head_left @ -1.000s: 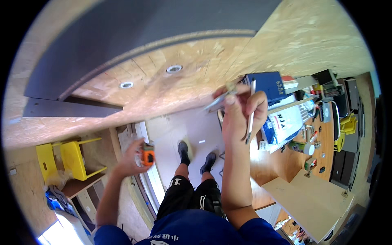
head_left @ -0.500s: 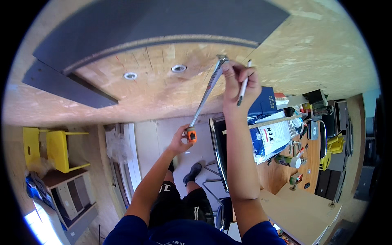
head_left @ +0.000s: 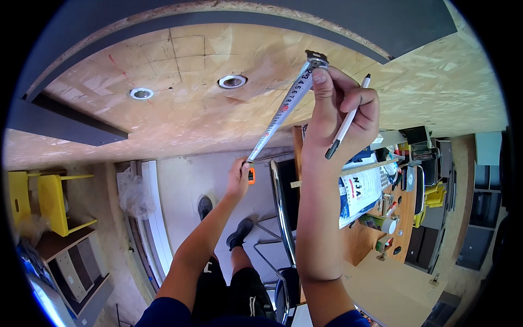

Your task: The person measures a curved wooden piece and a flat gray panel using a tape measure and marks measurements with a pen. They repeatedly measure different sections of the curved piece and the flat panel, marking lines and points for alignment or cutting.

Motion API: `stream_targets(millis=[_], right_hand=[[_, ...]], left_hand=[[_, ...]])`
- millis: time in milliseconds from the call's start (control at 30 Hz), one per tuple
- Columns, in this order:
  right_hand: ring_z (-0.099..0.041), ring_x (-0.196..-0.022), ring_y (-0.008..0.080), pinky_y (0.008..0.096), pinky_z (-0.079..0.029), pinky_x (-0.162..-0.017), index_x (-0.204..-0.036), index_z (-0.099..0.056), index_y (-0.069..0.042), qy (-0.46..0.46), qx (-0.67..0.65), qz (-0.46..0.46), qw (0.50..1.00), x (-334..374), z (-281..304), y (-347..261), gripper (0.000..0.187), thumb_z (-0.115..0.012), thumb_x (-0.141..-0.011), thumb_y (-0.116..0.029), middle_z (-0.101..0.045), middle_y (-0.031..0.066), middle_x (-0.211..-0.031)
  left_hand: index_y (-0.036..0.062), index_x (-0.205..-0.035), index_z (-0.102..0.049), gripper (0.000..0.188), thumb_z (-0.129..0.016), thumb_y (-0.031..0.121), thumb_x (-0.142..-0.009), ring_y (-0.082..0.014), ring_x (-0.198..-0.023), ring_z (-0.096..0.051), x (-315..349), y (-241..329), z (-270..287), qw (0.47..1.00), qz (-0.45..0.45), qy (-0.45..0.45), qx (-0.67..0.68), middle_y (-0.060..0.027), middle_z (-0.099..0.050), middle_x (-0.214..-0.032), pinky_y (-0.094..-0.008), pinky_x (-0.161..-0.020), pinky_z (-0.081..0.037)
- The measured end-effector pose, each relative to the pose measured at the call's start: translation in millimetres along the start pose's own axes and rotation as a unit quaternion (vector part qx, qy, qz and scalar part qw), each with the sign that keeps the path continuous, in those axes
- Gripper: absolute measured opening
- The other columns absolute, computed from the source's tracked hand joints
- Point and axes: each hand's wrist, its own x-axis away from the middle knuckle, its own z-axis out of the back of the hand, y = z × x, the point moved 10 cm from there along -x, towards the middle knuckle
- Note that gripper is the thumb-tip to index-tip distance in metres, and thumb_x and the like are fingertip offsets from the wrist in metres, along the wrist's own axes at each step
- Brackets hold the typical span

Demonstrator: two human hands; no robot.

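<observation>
A tape measure (head_left: 251, 175) with an orange case sits in my left hand (head_left: 237, 177), its fingers closed round it. From the case the silver-white blade (head_left: 280, 114) runs up and to the right, stretched straight. My right hand (head_left: 348, 106) pinches the blade near its dark metal end hook (head_left: 316, 58). A white pen (head_left: 347, 128) with black ends is held across the fingers of that same hand. Behind the blade stands a wood-strand board wall (head_left: 190, 117) with pencil lines and two white-ringed round holes, the nearer one (head_left: 232, 82) left of the hook.
Dark grey panels (head_left: 348, 24) are fixed along the top and left of the wall. At the right, a wooden table (head_left: 357, 238) carries packages, a can and small tools. A black chair (head_left: 283, 218) with a metal frame stands beside my legs. Yellow stools (head_left: 53, 204) stand at the left.
The view has shifted, with the wall and holes now larger. My right hand and the hook have moved up and to the right in the picture. Both hands keep their holds.
</observation>
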Motion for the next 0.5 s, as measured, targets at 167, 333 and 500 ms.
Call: stream_targets(millis=[167,333,500], right_hand=[[-0.071,-0.083,0.0143,0.0304,-0.061,-0.077,-0.084,-0.038,-0.01,0.022,-0.018,0.014,1.0,-12.6,-1.3,1.9,0.044,-0.081,-0.089,0.0,-0.076,0.0225,-0.095],[-0.073,-0.081,0.0166,0.0342,-0.065,-0.075,-0.083,-0.037,-0.009,0.042,-0.058,0.046,0.996,-18.3,-7.1,5.6,0.046,-0.082,-0.086,0.002,-0.075,0.0231,-0.093],[-0.072,-0.077,0.0161,0.0328,-0.064,-0.072,-0.083,-0.036,-0.009,0.057,-0.044,0.077,0.994,-17.2,-6.8,7.4,0.048,-0.083,-0.085,0.002,-0.075,0.0231,-0.089]], left_hand=[[0.0021,-0.121,-0.067,0.03,-0.058,0.028,-0.108,-0.0148,-0.084,-0.057,-26.2,-0.7,7.4,0.994,0.02,0.096,0.049,-0.008,-0.067,-0.094,-0.0311,-0.078,-0.049],[0.0036,-0.12,-0.067,0.027,-0.058,0.026,-0.108,-0.014,-0.082,-0.057,-44.3,1.0,23.0,0.993,0.007,0.114,0.031,-0.0074,-0.067,-0.097,-0.0301,-0.077,-0.049],[0.0038,-0.119,-0.068,0.027,-0.059,0.027,-0.108,-0.0136,-0.08,-0.057,-44.6,25.9,21.3,0.989,0.001,0.145,-0.01,-0.0066,-0.067,-0.092,-0.0298,-0.076,-0.049]])
